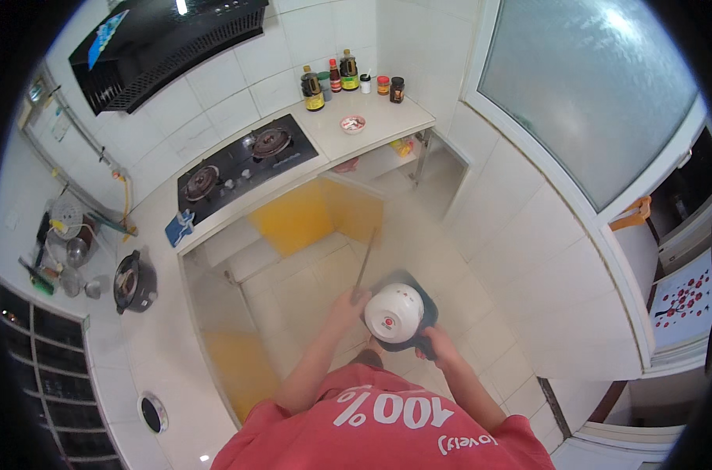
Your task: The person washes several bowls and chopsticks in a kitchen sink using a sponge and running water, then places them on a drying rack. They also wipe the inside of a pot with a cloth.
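Observation:
My right hand [439, 346] grips the handle of a dark, square-cornered board or shallow pan [429, 305]; which of the two I cannot tell. Over it lies a white bowl [396, 311], its base turned up towards me, with a red mark on the base and small decorations on the side. Beside the bowl, my left hand [351, 305] is closed around a long thin utensil [365, 258], perhaps chopsticks, that points away from me. Whether my left fingers also touch the bowl is unclear. Both hands are above the tiled floor, in front of my red shirt.
Ahead is a black two-burner gas hob [244, 158] with a blue cloth [180, 228] at its corner. A small bowl [353, 124] stands near several sauce bottles [312, 88]. Yellow cabinet doors [353, 202] hang open below. A black pot [135, 282] is on the left counter [162, 341].

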A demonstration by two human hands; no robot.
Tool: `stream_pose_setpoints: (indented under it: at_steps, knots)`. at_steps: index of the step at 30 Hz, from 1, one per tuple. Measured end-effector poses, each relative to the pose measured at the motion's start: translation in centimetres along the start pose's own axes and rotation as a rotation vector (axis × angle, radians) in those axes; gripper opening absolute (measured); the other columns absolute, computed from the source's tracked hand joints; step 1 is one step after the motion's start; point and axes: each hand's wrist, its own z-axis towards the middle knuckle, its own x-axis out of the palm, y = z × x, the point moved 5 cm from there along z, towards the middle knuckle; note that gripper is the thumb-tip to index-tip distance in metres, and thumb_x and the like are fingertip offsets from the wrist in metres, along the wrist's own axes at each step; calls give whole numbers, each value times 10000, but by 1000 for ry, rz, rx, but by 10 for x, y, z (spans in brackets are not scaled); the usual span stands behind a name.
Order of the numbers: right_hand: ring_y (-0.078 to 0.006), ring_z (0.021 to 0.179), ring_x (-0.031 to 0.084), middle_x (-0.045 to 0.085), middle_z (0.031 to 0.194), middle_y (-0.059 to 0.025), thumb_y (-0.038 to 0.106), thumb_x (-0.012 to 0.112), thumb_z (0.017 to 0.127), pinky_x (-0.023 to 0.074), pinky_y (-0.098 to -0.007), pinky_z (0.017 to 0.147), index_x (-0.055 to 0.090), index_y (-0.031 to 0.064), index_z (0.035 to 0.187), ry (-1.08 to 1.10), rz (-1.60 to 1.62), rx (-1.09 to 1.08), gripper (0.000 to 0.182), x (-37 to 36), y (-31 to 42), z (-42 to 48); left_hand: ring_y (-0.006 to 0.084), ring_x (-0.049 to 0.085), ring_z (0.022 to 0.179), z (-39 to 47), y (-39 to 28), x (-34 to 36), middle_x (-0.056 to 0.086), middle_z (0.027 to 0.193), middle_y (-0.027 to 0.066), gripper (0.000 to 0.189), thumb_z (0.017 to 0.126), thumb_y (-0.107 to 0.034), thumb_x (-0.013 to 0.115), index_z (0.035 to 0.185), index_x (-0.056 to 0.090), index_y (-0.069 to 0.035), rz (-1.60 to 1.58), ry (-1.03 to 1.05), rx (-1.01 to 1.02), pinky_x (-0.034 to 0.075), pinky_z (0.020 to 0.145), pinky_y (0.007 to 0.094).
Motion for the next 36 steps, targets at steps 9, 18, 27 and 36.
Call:
stream_pose_setpoints:
  at_steps: [9, 18, 27, 36]
  knots:
    - [-164, 508, 542, 606, 751, -99, 325, 490, 914, 392, -279, 407, 555, 1, 972, -177, -152, -3, 336, -9, 143, 87, 207, 604, 891, 176, -75, 32, 650, 943, 115, 425, 905, -397, 595, 1087, 603, -12, -237, 38, -7, 462, 796, 325]
    - [-194, 588, 564, 583, 798, -113, 89, 566, 822, 429, -319, 455, 577, 32, 1019, -324, -576, -263, 205, -50, 235, 247, 199, 612, 888, 344, -119, 30, 667, 950, 129, 484, 892, -445, 575, 1079, 630, -2, -138, 13, -21, 459, 796, 317]
    - [-199, 596, 545, 589, 808, -118, 238, 503, 876, 433, -316, 462, 556, 23, 1109, -209, -919, -227, 321, -72, 376, 425, 148, 612, 880, 448, -110, -15, 680, 933, 64, 256, 955, -237, 530, 1052, 652, -34, -305, -408, -101, 446, 824, 275]
    - [-330, 727, 559, 560, 851, -201, 174, 553, 847, 443, -423, 620, 534, -7, 1004, -76, -909, -208, 240, -93, 429, 626, 104, 604, 841, 484, -118, -7, 674, 884, 44, 212, 954, -175, 532, 1046, 654, -28, -337, -610, -259, 446, 766, 250]
